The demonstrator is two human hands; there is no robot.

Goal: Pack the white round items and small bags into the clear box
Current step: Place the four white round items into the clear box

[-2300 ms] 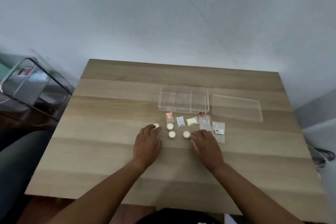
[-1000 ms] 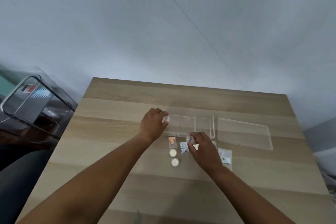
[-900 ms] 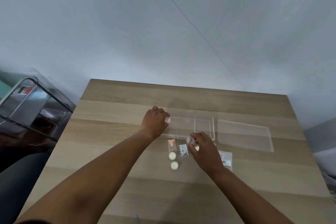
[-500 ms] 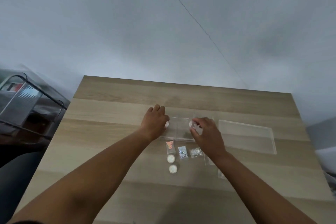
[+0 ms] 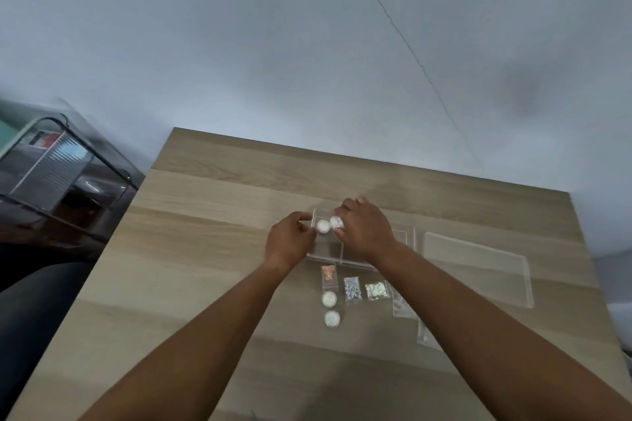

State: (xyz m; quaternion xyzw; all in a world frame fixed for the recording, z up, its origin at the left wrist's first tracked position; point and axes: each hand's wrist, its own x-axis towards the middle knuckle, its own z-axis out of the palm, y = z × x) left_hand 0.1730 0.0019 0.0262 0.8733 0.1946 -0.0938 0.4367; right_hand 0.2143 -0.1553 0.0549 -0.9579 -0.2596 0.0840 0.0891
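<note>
The clear box [image 5: 409, 238] stands mid-table with its lid off. One white round item [image 5: 323, 226] lies in its left compartment, just off the fingertips of my left hand [image 5: 290, 240], whose fingers are parted. My right hand [image 5: 366, 230] reaches over the box and pinches a second white round item [image 5: 337, 222] right beside the first. Two more white round items [image 5: 329, 299] [image 5: 331, 318] lie on the table in front of the box. Small bags sit there too: an orange one [image 5: 328, 275], two glittery ones [image 5: 352, 289] [image 5: 374, 290], and clear ones [image 5: 400, 306] partly under my right forearm.
The box's clear lid [image 5: 478, 271] lies flat to the right of the box. A dark wire cart [image 5: 51, 174] stands off the table's left side. A grey wall runs behind the wooden table [image 5: 205, 249].
Both hands carried a white round item from the table up to the box. The left hand's item now lies in the left compartment. The right hand moved left across the box to it.
</note>
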